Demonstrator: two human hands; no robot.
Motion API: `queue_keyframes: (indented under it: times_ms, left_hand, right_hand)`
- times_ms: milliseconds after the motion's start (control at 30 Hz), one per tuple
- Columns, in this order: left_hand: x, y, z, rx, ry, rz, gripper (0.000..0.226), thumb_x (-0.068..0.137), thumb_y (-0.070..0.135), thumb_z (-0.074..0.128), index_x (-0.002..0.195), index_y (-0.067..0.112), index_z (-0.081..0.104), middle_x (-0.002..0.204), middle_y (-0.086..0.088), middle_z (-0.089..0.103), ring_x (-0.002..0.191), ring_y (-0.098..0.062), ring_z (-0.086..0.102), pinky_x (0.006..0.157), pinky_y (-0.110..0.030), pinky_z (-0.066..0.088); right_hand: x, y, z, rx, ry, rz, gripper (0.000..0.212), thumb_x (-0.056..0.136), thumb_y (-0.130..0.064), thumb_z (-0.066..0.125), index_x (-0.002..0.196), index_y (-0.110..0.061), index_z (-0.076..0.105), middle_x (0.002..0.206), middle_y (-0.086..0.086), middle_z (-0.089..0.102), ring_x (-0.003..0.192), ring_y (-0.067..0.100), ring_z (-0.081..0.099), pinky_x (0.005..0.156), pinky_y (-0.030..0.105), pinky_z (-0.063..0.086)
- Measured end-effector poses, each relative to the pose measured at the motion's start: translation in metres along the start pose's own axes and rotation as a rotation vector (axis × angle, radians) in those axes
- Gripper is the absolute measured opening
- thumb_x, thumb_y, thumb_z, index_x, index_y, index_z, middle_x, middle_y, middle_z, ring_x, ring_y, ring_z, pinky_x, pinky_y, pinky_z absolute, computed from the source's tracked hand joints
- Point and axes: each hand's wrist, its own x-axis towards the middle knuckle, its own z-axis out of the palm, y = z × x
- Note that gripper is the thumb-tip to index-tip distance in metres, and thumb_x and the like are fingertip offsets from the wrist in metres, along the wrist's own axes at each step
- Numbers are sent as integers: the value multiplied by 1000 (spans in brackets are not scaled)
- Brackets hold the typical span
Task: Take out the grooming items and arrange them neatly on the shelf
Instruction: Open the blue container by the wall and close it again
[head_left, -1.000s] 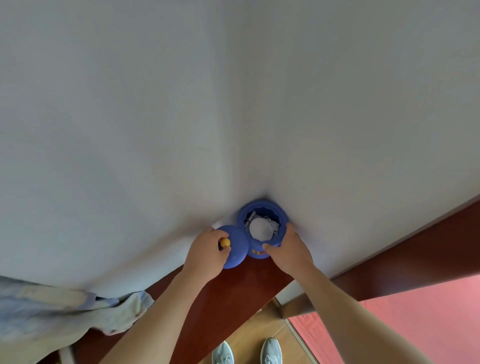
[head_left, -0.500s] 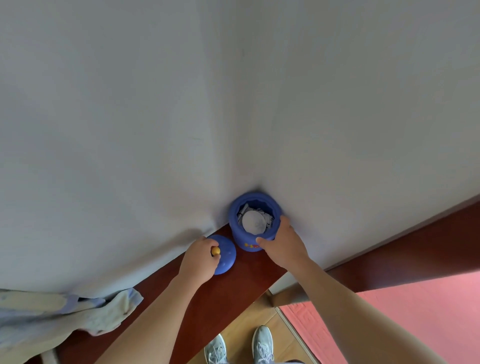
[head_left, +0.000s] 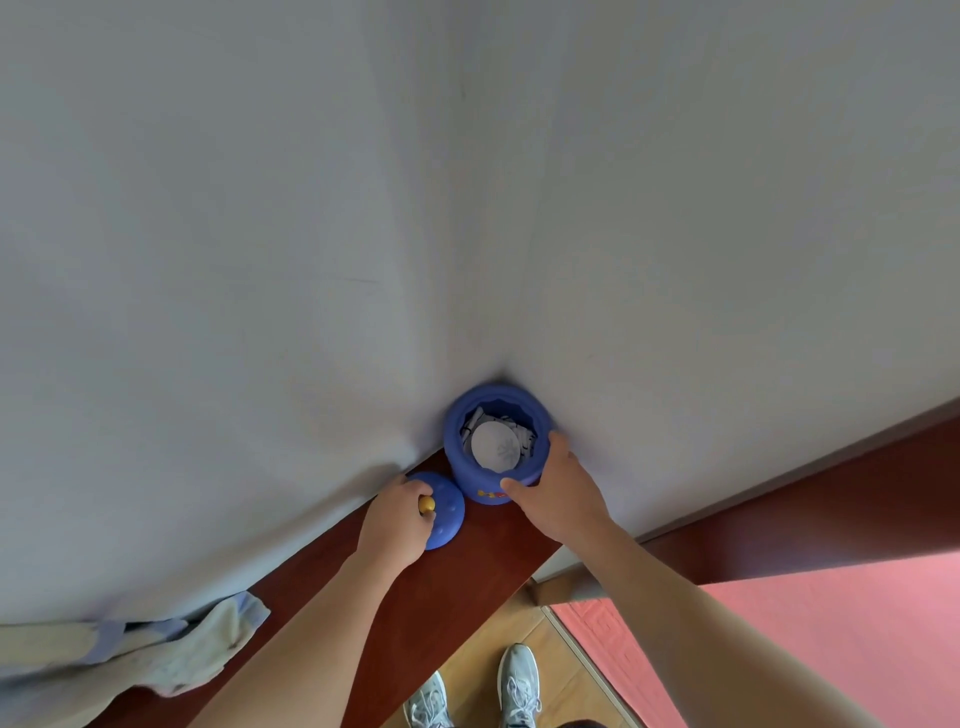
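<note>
Top of jar (head_left: 454, 447) open to approach from above; walls (head_left: 311, 260) hem it behind and right; lid (head_left: 447, 512) sits just left. Free shelf (head_left: 441, 587) between lid and cloth (head_left: 197, 654).

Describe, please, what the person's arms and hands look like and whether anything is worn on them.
The left forearm and the right forearm are bare as far as the frame shows, with no sleeves. The left hand and the right hand are ungloved, and no watch, bracelet or ring is visible on either.
</note>
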Motion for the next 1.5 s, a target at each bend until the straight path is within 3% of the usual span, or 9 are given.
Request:
queue_keyframes:
  times_ms: [467, 567, 733, 900, 1033, 1167, 1333, 1400, 1500]
  left_hand:
    - [3, 0, 0, -25, -11, -24, 23, 87, 9, 56, 72, 22, 46, 74, 4, 46, 62, -13, 44, 48, -18, 23]
    - [2, -1, -1, -31, -33, -25, 5, 87, 12, 61, 86, 17, 61, 85, 2, 53, 72, -15, 51, 55, -19, 30]
    - [-4, 2, -15, -54, -23, -18, 36, 89, 22, 66, 125, 17, 62, 114, 0, 57, 93, -16, 60, 76, -22, 44]
    - [-15, 25, -49, -173, 51, 97, 35, 88, 22, 71, 123, 21, 64, 102, 9, 54, 82, -6, 56, 78, -20, 48]
    - [-11, 55, -77, -245, 113, 195, 34, 88, 20, 73, 121, 22, 66, 102, 10, 56, 88, -6, 58, 82, -26, 52]
    - [7, 80, -88, -178, 76, 235, 40, 89, 26, 71, 128, 24, 62, 108, 8, 58, 95, -7, 58, 85, -26, 49]
    - [22, 101, -87, -132, -7, 259, 42, 91, 26, 69, 132, 21, 60, 115, 5, 60, 103, -11, 58, 89, -28, 49]
    - [28, 107, -84, -112, -28, 275, 35, 90, 24, 67, 124, 22, 64, 109, 7, 63, 96, -9, 59, 85, -25, 50]
    - [37, 117, -80, -41, -52, 285, 16, 86, 20, 64, 102, 18, 65, 78, 15, 54, 69, -5, 50, 61, -10, 35]
  right_hand:
    - [0, 0, -2, -16, 1, -24, 90, 83, -51, 69, 151, -18, 21, 140, 5, 47, 121, 20, 53, 93, 34, 49]
    - [0, 1, -2, -7, 0, -25, 90, 82, -52, 69, 151, -19, 21, 140, 5, 47, 120, 20, 54, 93, 34, 50]
    - [1, 1, -1, -3, -3, -28, 91, 82, -53, 69, 151, -18, 20, 140, 4, 46, 121, 20, 53, 93, 36, 50]
    - [0, 2, -1, 13, -4, -25, 92, 82, -53, 69, 151, -18, 20, 139, 5, 47, 119, 21, 54, 93, 38, 50]
    - [-1, 2, -3, 34, 1, -35, 89, 80, -54, 69, 149, -19, 24, 136, 4, 48, 116, 20, 55, 90, 37, 51]
    - [-1, 1, -5, 51, 7, -39, 82, 79, -54, 69, 143, -20, 31, 132, 2, 51, 111, 18, 57, 86, 36, 53]
    - [-2, 1, -7, 43, -9, -38, 86, 83, -52, 68, 148, -17, 24, 135, 6, 48, 116, 20, 54, 87, 29, 47]
    - [-3, 1, -8, 47, -8, -33, 88, 83, -53, 68, 149, -18, 22, 136, 5, 47, 118, 20, 53, 89, 28, 47]
    - [-2, 1, -8, 56, -8, -26, 87, 81, -55, 68, 148, -21, 24, 135, 3, 48, 117, 18, 54, 90, 28, 49]
